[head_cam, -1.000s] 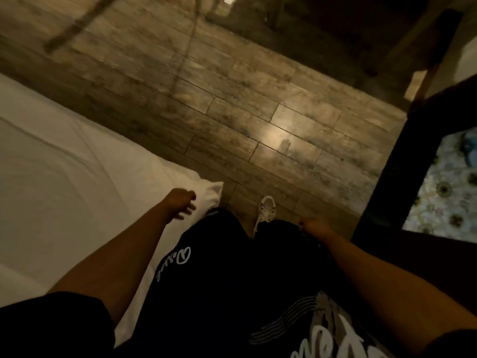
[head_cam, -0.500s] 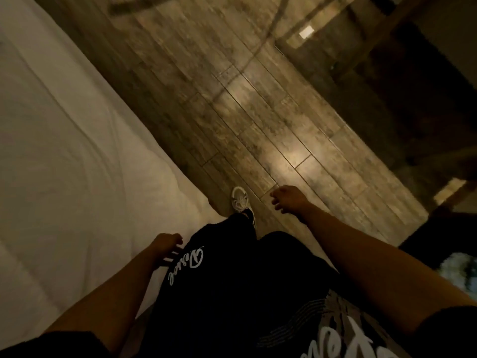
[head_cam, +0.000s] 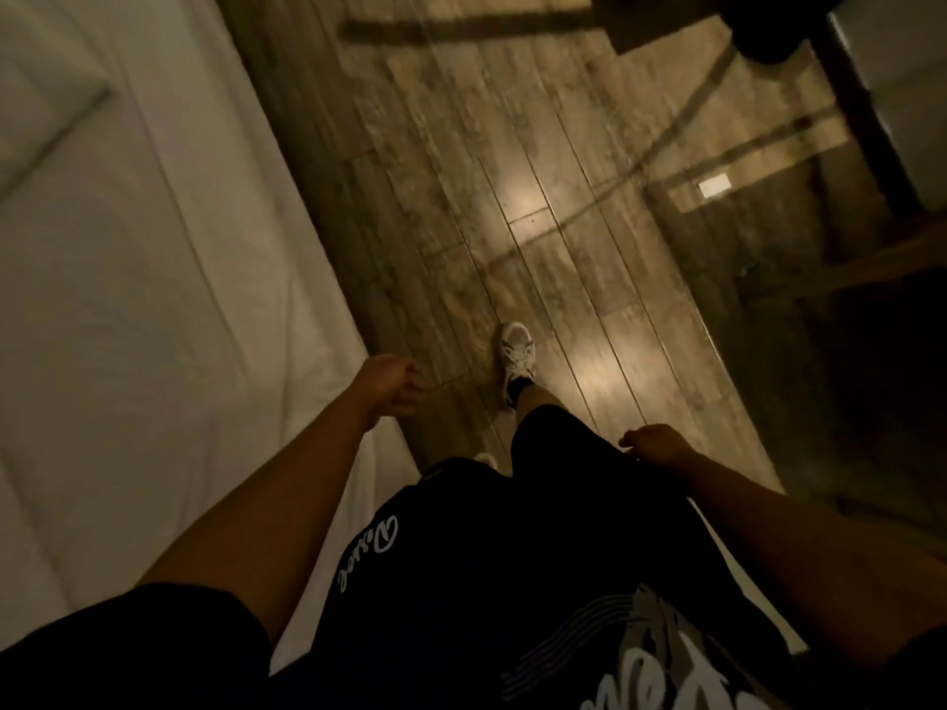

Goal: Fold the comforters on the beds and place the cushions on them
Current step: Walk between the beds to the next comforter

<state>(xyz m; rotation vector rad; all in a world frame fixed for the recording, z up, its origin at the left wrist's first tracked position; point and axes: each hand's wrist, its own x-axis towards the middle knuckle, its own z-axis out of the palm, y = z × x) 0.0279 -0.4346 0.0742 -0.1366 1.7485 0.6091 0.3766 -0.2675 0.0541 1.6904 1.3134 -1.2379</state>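
Note:
A bed with a white comforter [head_cam: 128,299] fills the left side of the head view; a folded edge or pillow shape [head_cam: 46,110] shows at its upper left. My left hand [head_cam: 392,384] hangs beside the bed's edge with fingers loosely curled, holding nothing. My right hand [head_cam: 658,445] hangs by my right thigh, fingers loosely curled, empty. No cushion is in view.
A wood-plank floor [head_cam: 512,197] runs ahead beside the bed. My white shoe [head_cam: 517,353] is stepping forward on it. Dark furniture legs and a frame [head_cam: 861,110] stand at the upper right, with a dark area [head_cam: 845,402] along the right.
The view has turned along the bed's side as I walk. My left hand swung forward, my right hand swung back to my thigh, and my right foot stepped ahead.

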